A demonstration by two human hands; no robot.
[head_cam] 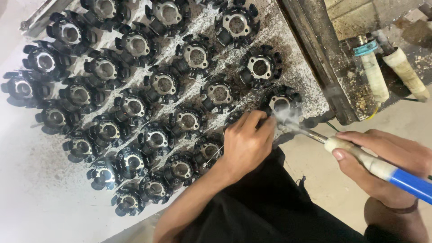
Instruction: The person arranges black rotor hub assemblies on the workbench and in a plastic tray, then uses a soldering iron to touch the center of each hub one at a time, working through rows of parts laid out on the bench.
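You are soldering at the stator (281, 104) that sits at the right end of the bench (36, 189), near its right edge and just short of the dark beam (315, 58) that borders it. Your left hand (246, 144) lies on the bench with the fingers curled and closed down against that stator's near side, steadying it; whether a wire or solder strand is pinched between the fingertips cannot be told, though a thin pale strand shows by the wrist. Your right hand (382, 157) is wrapped firmly around the iron (373, 164), thumb on top of the white-taped part of the blue handle, and the metal tip reaches to the stator, where a wisp of smoke (288, 118) rises. The joint looks to be in the middle of heating. The next move, as I judge it, calls for a steady tip, and your left fingers are very close to it. The other stators (135, 108) stand in slanted rows across the bench toward its left edge, apart from your hands. Two taped tool handles (387, 72) lie beyond the beam.
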